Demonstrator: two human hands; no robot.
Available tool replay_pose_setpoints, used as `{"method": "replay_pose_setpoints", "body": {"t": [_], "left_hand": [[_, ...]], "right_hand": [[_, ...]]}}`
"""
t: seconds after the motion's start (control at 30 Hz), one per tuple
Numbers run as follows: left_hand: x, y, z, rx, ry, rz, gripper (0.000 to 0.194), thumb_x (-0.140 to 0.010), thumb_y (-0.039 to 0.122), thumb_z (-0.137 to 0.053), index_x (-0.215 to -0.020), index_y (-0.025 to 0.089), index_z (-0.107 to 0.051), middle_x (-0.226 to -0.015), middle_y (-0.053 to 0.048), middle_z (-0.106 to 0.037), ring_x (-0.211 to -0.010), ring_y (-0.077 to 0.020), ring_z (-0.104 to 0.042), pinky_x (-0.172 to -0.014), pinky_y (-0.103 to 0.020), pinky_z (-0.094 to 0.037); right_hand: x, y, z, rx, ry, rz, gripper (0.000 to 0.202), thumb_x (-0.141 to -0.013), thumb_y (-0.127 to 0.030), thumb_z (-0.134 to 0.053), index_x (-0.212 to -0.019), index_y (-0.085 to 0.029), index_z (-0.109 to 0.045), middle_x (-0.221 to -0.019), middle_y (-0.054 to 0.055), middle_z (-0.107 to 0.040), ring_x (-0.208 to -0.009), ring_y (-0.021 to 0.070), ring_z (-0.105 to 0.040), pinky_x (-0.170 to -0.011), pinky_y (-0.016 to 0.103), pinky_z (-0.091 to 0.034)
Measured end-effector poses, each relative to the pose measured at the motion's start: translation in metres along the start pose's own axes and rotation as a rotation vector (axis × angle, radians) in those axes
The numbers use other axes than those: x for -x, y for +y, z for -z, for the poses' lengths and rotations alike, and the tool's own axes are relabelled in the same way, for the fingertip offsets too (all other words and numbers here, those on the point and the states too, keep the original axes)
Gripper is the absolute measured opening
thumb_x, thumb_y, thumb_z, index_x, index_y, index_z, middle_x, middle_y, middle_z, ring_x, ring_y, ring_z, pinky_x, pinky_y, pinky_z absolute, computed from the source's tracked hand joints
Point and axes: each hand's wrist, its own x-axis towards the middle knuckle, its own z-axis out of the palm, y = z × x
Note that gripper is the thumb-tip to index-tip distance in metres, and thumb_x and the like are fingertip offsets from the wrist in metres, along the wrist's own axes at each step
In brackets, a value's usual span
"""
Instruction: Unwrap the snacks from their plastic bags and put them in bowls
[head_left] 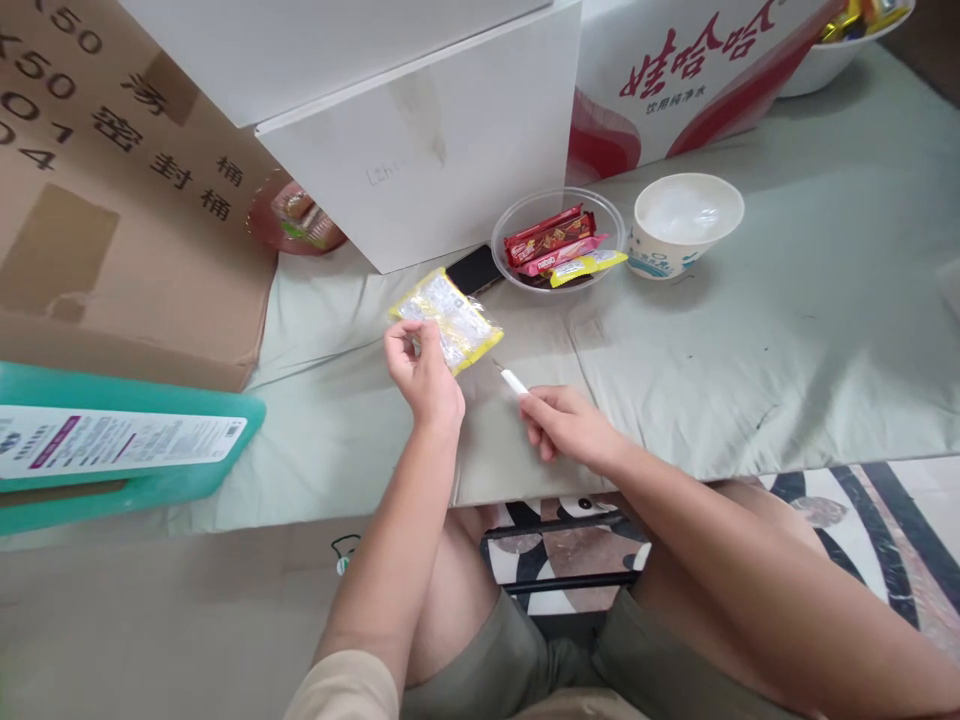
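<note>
My left hand (426,370) has its fingers closed on a clear plastic packet (457,325) with yellow edges, tilted above the cloth-covered table. In my right hand (566,425) is a slim tool with a white handle (514,381) and a thin metal tip. That tip points toward the packet's lower right corner; whether they touch I cannot tell. Beyond the packet lies a black phone-like slab (474,270), partly covered by it. A clear plastic bowl (517,283) holding several red, pink and yellow wrapped snack bars (559,242) stands just to the right.
A paper tub (660,250) with clear plastic inside stands right of the bowl. White boxes (465,170) and a red-and-white carton (675,80) line the back. At left are a brown carton (127,250) and a green jug (225,410). The table's front edge runs above my knees.
</note>
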Motion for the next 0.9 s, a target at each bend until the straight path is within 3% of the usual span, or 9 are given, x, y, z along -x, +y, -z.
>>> {"method": "replay_pose_setpoints", "body": {"t": [0.17, 0.3, 0.4, 0.47, 0.53, 0.6, 0.7, 0.77, 0.9], "left_hand": [[0.013, -0.006, 0.000, 0.020, -0.130, 0.120, 0.030, -0.082, 0.040, -0.068, -0.086, 0.024, -0.043, -0.081, 0.004, -0.047, -0.071, -0.0088, -0.051, -0.066, -0.023, -0.043], [0.044, -0.001, -0.002, -0.045, -0.345, 0.208, 0.019, -0.082, 0.029, -0.066, -0.088, 0.024, -0.049, -0.088, 0.002, -0.050, -0.071, -0.0088, -0.052, -0.068, -0.023, -0.046], [0.057, 0.009, 0.006, -0.195, -0.483, 0.192, 0.027, -0.080, 0.019, -0.066, -0.103, 0.026, -0.054, -0.108, -0.003, -0.055, -0.090, -0.0133, -0.060, -0.082, -0.028, -0.051], [0.055, 0.015, 0.013, -0.315, -0.473, 0.091, 0.040, -0.076, 0.015, -0.069, -0.111, 0.028, -0.054, -0.129, -0.006, -0.051, -0.118, -0.0204, -0.056, -0.100, -0.036, -0.049], [0.045, 0.018, 0.019, -0.409, -0.413, -0.062, 0.048, -0.074, 0.013, -0.071, -0.116, 0.028, -0.054, -0.147, -0.008, -0.041, -0.143, -0.0263, -0.038, -0.115, -0.044, -0.037], [0.032, 0.015, 0.021, -0.447, -0.434, -0.178, 0.051, -0.074, 0.015, -0.073, -0.120, 0.027, -0.053, -0.154, -0.009, -0.038, -0.150, -0.0280, -0.030, -0.122, -0.047, -0.029], [0.014, 0.002, 0.019, -0.436, -0.608, -0.180, 0.052, -0.077, 0.019, -0.072, -0.125, 0.025, -0.054, -0.141, -0.010, -0.056, -0.137, -0.0264, -0.050, -0.116, -0.045, -0.039], [0.008, -0.006, 0.017, -0.464, -0.646, -0.118, 0.045, -0.079, 0.021, -0.069, -0.122, 0.023, -0.058, -0.127, -0.009, -0.065, -0.118, -0.0236, -0.063, -0.101, -0.039, -0.050], [0.005, -0.006, 0.019, -0.555, -0.648, -0.036, 0.015, -0.083, 0.016, -0.059, -0.094, 0.019, -0.068, -0.102, -0.006, -0.072, -0.087, -0.0168, -0.068, -0.074, -0.028, -0.054]], "right_hand": [[-0.007, 0.012, 0.041, 0.604, 0.564, 0.361, 0.018, -0.088, -0.037, -0.056, -0.086, -0.023, -0.068, -0.081, 0.008, -0.063, -0.072, 0.0235, -0.058, -0.062, 0.034, -0.043], [-0.013, 0.021, 0.072, 0.816, 0.759, 0.342, 0.022, -0.087, -0.030, -0.055, -0.102, -0.023, -0.071, -0.099, 0.013, -0.064, -0.087, 0.0297, -0.060, -0.077, 0.043, -0.048], [-0.012, 0.022, 0.084, 0.802, 0.888, 0.402, 0.035, -0.084, -0.024, -0.056, -0.117, -0.022, -0.067, -0.110, 0.015, -0.063, -0.106, 0.0355, -0.059, -0.093, 0.054, -0.046], [-0.010, 0.020, 0.083, 0.730, 0.881, 0.476, 0.043, -0.082, -0.022, -0.056, -0.123, -0.022, -0.063, -0.116, 0.016, -0.062, -0.113, 0.0359, -0.057, -0.098, 0.056, -0.045], [-0.010, 0.017, 0.076, 0.664, 0.786, 0.559, 0.046, -0.080, -0.021, -0.055, -0.126, -0.023, -0.061, -0.119, 0.015, -0.063, -0.116, 0.0338, -0.058, -0.103, 0.054, -0.045], [-0.012, 0.013, 0.064, 0.629, 0.657, 0.650, 0.052, -0.078, -0.020, -0.055, -0.130, -0.025, -0.057, -0.126, 0.013, -0.062, -0.122, 0.0324, -0.056, -0.108, 0.053, -0.043], [-0.023, 0.010, 0.043, 0.594, 0.471, 0.790, 0.061, -0.078, -0.025, -0.057, -0.139, -0.024, -0.047, -0.142, 0.014, -0.055, -0.134, 0.0321, -0.049, -0.114, 0.052, -0.039], [-0.032, 0.010, 0.034, 0.564, 0.400, 0.834, 0.065, -0.080, -0.031, -0.058, -0.142, -0.020, -0.043, -0.145, 0.016, -0.052, -0.135, 0.0323, -0.049, -0.112, 0.052, -0.040], [-0.040, 0.009, 0.033, 0.518, 0.396, 0.771, 0.053, -0.081, -0.023, -0.055, -0.134, -0.020, -0.051, -0.112, 0.011, -0.068, -0.104, 0.0273, -0.063, -0.094, 0.045, -0.050]]}}
